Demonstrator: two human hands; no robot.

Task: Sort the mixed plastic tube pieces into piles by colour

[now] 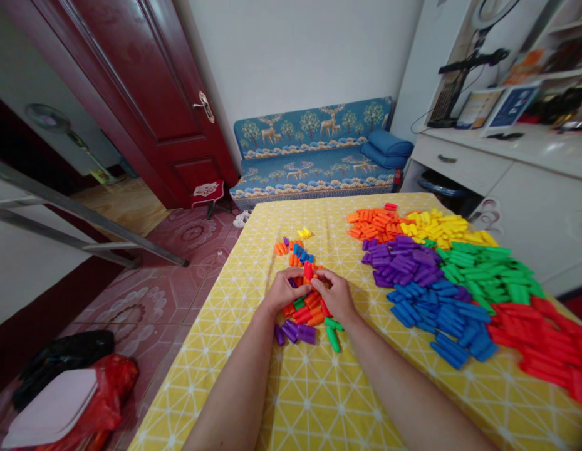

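My left hand and my right hand meet over a small mixed heap of coloured plastic pieces. Between their fingertips is a red piece, gripped from both sides. Orange pieces lie just beneath the hands, with purple pieces and green pieces nearer to me. Blue pieces and yellow pieces are beyond the fingers. The hands partly cover the heap.
On the right of the yellow-clothed table lie sorted piles: orange, yellow, purple, green, blue and red. A blue sofa stands behind the table.
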